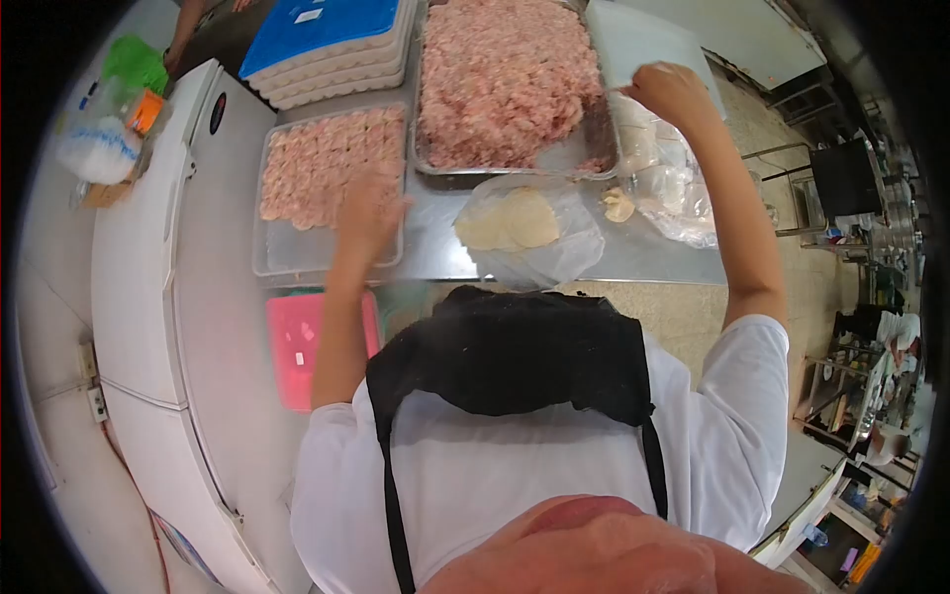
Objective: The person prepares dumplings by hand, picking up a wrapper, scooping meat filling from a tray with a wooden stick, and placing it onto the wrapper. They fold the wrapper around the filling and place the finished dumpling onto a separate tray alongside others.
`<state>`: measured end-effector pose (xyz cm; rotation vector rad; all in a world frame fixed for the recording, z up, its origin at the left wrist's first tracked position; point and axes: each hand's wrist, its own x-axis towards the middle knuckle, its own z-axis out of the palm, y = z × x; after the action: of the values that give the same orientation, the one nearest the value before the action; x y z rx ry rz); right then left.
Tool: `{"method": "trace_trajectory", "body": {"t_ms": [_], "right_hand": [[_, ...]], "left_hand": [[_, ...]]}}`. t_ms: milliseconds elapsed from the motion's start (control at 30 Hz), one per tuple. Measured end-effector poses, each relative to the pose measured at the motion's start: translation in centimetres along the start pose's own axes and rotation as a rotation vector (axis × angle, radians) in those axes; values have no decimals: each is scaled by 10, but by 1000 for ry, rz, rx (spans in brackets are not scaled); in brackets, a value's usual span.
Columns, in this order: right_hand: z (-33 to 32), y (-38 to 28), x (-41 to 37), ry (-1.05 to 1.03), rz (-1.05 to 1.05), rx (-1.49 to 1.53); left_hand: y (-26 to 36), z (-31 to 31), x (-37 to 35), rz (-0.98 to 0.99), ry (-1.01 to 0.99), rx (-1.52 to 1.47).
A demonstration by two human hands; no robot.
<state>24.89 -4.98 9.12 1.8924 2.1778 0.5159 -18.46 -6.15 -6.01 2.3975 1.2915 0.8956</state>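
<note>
Over the right part of a clear tray (pixel 327 255) filled with rows of small meat-topped pieces (pixel 322 163), my left hand (pixel 371 213) is blurred by motion, so what its fingers do is unclear. My right hand (pixel 668 91) is closed above the right edge of a big metal tray (pixel 515 170) of ground meat (pixel 505 84); anything in its fingers is too small to name. Thin round wrappers (pixel 510 220) lie on a plastic bag (pixel 579 247) at the table's front edge. A small dough lump (pixel 617 205) sits to their right.
Stacked trays with a blue lid (pixel 322 35) stand behind the filled tray. Bagged dough pieces (pixel 678 188) lie at the right. A pink lid (pixel 297 346) is below the table edge, and a white refrigerator (pixel 139 267) stands left. Part of another person's arm (pixel 185 35) shows top left.
</note>
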Motion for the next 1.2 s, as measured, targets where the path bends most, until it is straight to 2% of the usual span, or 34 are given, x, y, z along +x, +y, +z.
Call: {"method": "trace_trajectory", "body": {"t_ms": [33,100,133,167,233,267,367,433,467,567,633,700,800,833,900,933,967,1033,1067,1133,1200], "right_hand": [[5,3,10,53,-35,-11],[46,12,32,165,-128,-18],[77,3,39,176,-145,-53],[95,-6,32,308,-292,36],[87,-33,10,89,-193,122],[93,-33,-1,97,-231,237],[97,-39,-39,-52,-295,266],[85,-42,-66,-58,-382,230],[79,-40,-72,-60,-428,211],[44,0,-49,-83,-349,221],[58,7,-35,7,-345,242],[84,-7,-36,141,-352,287],[72,-46,-65,-21,-488,275],[70,-39,-62,-27,-436,278],[56,-11,-52,-44,-334,287],[45,-1,-43,-79,-303,248],[52,0,-35,-6,-290,218],[77,-3,-21,136,-260,153],[103,-13,-16,-7,-280,250],[107,-48,-28,-101,-267,334],[97,-65,-40,-170,-231,431]], "left_hand": [[44,8,13,103,-79,-156],[76,59,11,97,-257,-351],[86,84,7,180,-257,-352],[97,102,7,164,-318,-360],[114,127,8,130,-439,-373],[119,133,7,139,-418,-310],[127,145,3,170,-376,-171],[120,149,3,196,-362,-151],[117,150,5,136,-372,-212],[113,144,9,-20,-361,-387],[118,131,14,-84,-304,-493],[121,120,18,-149,-293,-443],[111,112,23,-338,-236,-540],[107,111,24,-419,-206,-603],[100,112,21,-366,-22,-931],[96,112,21,-349,-8,-938],[93,112,22,-331,7,-944],[88,107,24,-310,-124,-649],[92,100,27,-220,-202,-531],[104,82,32,-35,-355,-287],[100,80,34,-115,-395,-434]]}}
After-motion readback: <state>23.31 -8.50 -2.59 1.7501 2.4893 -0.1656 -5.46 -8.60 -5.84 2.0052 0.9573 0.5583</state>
